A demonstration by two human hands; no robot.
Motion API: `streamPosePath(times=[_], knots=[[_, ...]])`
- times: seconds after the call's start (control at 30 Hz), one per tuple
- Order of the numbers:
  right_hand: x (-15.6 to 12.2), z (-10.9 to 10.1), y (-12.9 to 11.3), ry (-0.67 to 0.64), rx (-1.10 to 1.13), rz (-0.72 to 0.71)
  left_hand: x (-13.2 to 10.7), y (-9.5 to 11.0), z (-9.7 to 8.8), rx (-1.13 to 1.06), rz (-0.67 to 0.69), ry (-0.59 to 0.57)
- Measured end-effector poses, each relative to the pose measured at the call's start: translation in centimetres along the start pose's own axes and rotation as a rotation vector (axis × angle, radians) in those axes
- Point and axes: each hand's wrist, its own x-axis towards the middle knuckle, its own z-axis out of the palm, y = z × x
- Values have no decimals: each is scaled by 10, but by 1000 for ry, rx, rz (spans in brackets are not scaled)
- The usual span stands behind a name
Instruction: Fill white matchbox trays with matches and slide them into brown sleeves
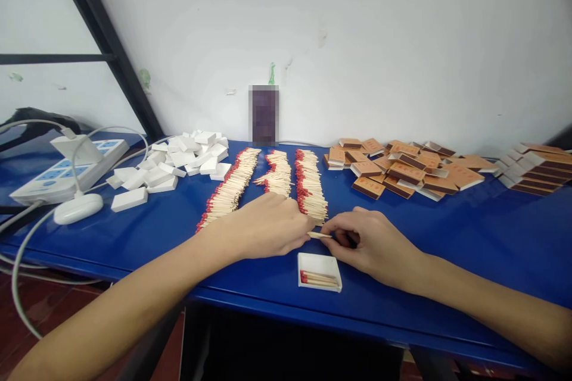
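Matchsticks [319, 235], too small to be counted, are held over the bench [469, 232] between the two hands, just beyond an open white tray [318, 260]. One end is pinched narrowly in the grip of the right hand [375, 244]; the other end is met by the curled left hand [274, 227], whose grip is partly hidden, so whether it is closed on them cannot be told. Several red-tipped matches [320, 279] are laid along the tray's near side. Three rows of matches [310, 184] are spread beyond the hands, flanked by piled white trays [182, 158] at left and orange sleeves [404, 171] at right.
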Motion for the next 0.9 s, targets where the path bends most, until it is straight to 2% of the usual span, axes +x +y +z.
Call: streamPosePath(times=[0.3, 0.67, 0.9], knots=[[0, 0, 1, 14, -8, 3, 2, 3, -1, -7, -8, -29], [0, 0, -1, -11, -103, -32, -1, 0, 3, -105, -59, 7], [-2, -6, -10, -4, 13, 24, -7, -1, -9, -194, -70, 32]])
